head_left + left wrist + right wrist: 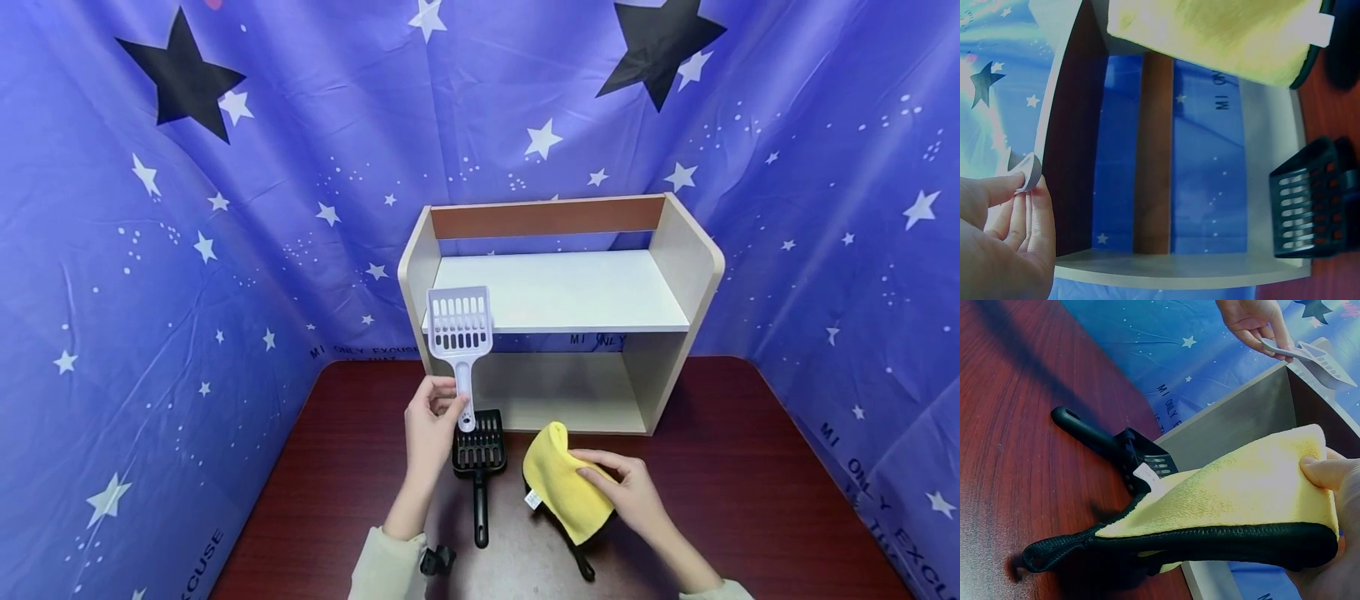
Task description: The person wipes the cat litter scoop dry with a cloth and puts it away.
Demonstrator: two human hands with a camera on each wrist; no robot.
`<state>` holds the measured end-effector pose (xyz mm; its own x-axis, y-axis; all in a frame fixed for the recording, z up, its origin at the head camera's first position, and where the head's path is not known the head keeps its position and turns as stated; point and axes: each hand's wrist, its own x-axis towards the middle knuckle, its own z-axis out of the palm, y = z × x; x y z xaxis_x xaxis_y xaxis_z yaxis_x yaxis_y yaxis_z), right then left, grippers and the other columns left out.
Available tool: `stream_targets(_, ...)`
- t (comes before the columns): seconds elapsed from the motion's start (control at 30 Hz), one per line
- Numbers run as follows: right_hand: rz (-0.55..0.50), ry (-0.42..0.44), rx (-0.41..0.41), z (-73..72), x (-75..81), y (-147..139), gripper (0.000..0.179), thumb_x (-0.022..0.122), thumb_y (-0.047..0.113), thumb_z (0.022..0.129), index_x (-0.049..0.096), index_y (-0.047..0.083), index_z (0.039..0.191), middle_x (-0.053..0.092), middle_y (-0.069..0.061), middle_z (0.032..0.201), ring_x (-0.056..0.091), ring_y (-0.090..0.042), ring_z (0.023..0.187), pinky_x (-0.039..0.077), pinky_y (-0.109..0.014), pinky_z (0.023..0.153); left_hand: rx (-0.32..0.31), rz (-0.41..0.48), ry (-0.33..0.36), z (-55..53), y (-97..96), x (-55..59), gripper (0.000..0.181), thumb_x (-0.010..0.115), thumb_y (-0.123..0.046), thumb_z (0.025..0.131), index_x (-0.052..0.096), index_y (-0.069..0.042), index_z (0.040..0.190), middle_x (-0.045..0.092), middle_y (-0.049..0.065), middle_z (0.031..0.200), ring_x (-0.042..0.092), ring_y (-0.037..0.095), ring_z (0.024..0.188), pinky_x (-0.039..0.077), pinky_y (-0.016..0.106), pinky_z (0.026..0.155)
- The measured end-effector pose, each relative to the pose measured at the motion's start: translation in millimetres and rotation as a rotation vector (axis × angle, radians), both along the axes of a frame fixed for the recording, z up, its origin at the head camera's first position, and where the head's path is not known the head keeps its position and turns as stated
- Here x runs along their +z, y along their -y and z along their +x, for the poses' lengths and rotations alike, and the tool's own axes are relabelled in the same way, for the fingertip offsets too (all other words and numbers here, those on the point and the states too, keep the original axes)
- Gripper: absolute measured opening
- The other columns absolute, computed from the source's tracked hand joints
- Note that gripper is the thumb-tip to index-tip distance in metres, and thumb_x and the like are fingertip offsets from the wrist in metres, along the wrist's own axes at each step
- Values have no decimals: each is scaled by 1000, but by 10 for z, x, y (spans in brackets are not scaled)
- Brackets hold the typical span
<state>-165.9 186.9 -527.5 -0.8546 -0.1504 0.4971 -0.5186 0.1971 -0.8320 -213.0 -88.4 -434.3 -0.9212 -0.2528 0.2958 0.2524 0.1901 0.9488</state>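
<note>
My left hand point(432, 425) pinches the handle of a light grey slotted litter scoop point(460, 321), held upright with its head in front of the shelf. A black slotted litter scoop point(480, 450) lies on the table just below it, handle toward me. My right hand point(630, 492) grips a folded yellow cloth point(566, 479) with black edging, a white tag and a black hanging loop. In the right wrist view the thumb presses on the yellow cloth point(1241, 487), and the loop point(1057, 550) hangs near the tabletop. The right hand's other fingers are mostly hidden behind it.
A two-level shelf unit point(555, 292) with a white middle board stands at the back of the dark red table point(360, 450). Blue curtains point(262, 208) with stars enclose the back and both sides. A small black object point(438, 560) sits by the left sleeve.
</note>
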Motion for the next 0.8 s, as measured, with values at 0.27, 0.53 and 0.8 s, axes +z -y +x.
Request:
stream_targets(0.27, 2, 6, 9, 9, -10, -8, 21, 68, -8, 87, 71, -10, 107, 74, 15, 106, 67, 6, 93, 54, -12, 71, -17, 3, -73, -151, 53, 160, 21, 75, 3, 83, 67, 1, 102, 73, 22, 94, 65, 2, 71, 53, 15, 68)
stream_targets(0.53, -1, -13, 12, 23, -8, -15, 22, 68, -9, 86, 72, -7, 108, 74, 14, 106, 66, 7, 95, 54, -11, 73, -11, -10, -90, -330, 82, 318, 23, 76, -1, 84, 67, 1, 104, 73, 22, 97, 67, 10, 74, 53, 14, 71)
stream_targets(0.8, 1, 14, 11, 39, -19, -16, 23, 68, -7, 87, 72, -5, 109, 74, 14, 106, 67, 7, 92, 55, -13, 70, -10, -25, -97, -470, 74, 486, 23, 76, -1, 84, 69, 3, 105, 74, 23, 98, 70, 13, 76, 54, 14, 72)
